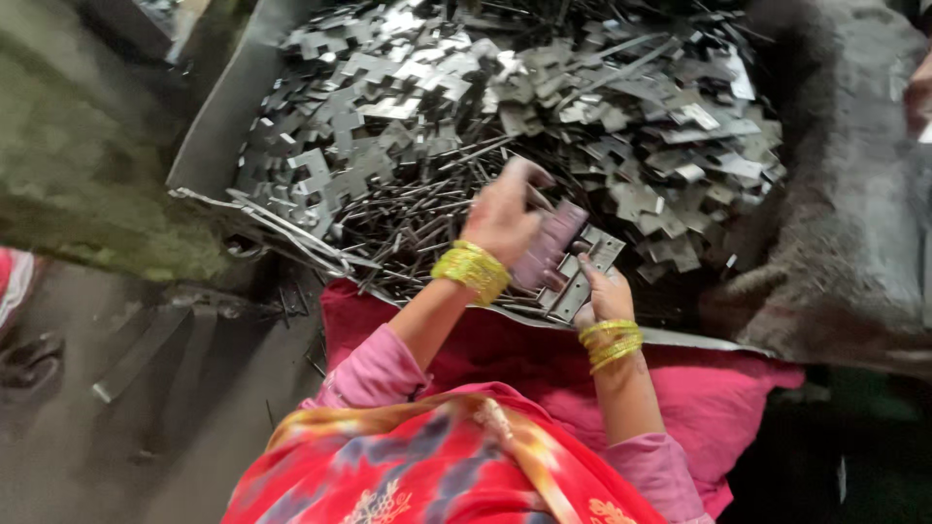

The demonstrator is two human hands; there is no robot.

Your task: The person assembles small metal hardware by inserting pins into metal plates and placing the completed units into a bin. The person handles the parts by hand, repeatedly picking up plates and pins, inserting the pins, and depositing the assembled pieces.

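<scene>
Left hand [503,215] closed around a stack of flat metal plates [549,245], long axis running diagonally, upper end toward the far right, lower end toward the person. Right hand [604,299], fingers curled, supports a grey hinge-shaped plate [586,268] just beneath. Both lie over the near edge of a tray [209,136] heaped with metal stampings [408,87] and pins [427,218]
</scene>
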